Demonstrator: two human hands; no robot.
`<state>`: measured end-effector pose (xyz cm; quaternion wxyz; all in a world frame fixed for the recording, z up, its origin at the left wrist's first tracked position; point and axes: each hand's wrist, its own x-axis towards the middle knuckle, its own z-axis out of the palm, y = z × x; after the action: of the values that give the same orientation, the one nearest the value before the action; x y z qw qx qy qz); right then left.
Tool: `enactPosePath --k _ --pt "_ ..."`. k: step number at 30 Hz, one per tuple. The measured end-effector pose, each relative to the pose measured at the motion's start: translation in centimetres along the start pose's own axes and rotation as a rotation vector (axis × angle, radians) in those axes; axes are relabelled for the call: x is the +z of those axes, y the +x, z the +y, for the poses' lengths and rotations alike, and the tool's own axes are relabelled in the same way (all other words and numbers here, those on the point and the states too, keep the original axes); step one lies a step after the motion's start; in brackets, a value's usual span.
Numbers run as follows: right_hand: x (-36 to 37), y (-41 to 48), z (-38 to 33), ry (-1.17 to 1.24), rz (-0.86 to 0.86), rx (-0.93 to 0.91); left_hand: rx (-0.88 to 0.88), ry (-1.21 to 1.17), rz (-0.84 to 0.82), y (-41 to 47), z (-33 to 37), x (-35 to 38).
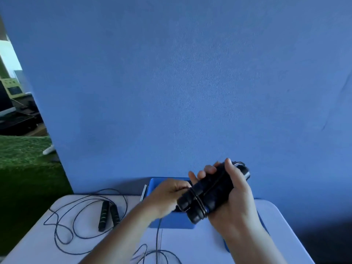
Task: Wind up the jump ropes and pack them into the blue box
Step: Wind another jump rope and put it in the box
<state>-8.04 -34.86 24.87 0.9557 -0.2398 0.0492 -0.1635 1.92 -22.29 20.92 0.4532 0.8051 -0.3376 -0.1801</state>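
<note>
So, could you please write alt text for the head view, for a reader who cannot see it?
The right hand grips two black handles together above a blue box, while the left hand holds their cord, already looped round them. A second rope lies loose on the table, left of the box.
</note>
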Motion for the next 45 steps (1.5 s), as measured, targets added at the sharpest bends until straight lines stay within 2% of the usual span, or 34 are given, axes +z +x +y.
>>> enactPosePath --k 6,10,15,18,21,25,27,30,34,36,39,42,45 --pt "-1.7 -0.2 -0.1 -0.178 -0.018 -0.042 0.018 0.277 -0.072 0.8 2.1 -3.4" --pt "-2.8 0.2 0.2 -0.254 0.027 -0.126 -0.014 0.319 -0.035 0.1 4.9 -3.1" --pt "-3.1 1.1 0.2 -0.336 0.111 -0.172 -0.056 0.097 0.049 -1.6 7.2 -0.4" --pt "-2.6 1.9 0.1 -0.276 0.174 -0.244 0.029 0.104 0.160 -2.7 7.1 1.8" --pt "-2.2 2.8 -0.3 -0.235 0.225 -0.285 0.082 -0.138 0.234 -4.3 6.4 5.3" --pt "-1.7 3.9 -1.1 -0.116 0.166 -0.317 0.060 -0.231 0.340 -5.1 3.4 9.5" --pt "-1.5 3.7 -0.9 -0.082 0.121 -0.294 0.076 -0.281 0.310 -5.0 2.3 9.5" --pt "-1.4 2.8 -0.2 -0.018 0.066 -0.209 0.106 -0.233 0.230 -3.8 0.5 8.0" --pt "-1.4 0.9 0.2 -0.001 0.069 -0.048 0.015 -0.192 0.143 -1.5 -1.7 4.7" --pt "-1.3 -0.1 0.4 -0.011 0.062 0.016 -0.019 0.008 0.077 -0.1 -1.9 2.7" --pt "-2.1 -0.8 0.5 -0.121 0.082 0.045 -0.075 0.307 -0.019 1.4 -0.5 -0.6" --pt "-3.1 -0.8 0.4 -0.318 0.099 0.023 -0.083 0.299 -0.117 1.9 1.8 -2.6" --pt "-3.8 -0.9 1.0 -0.404 0.056 -0.007 -0.081 0.235 -0.126 1.7 3.9 -3.1"
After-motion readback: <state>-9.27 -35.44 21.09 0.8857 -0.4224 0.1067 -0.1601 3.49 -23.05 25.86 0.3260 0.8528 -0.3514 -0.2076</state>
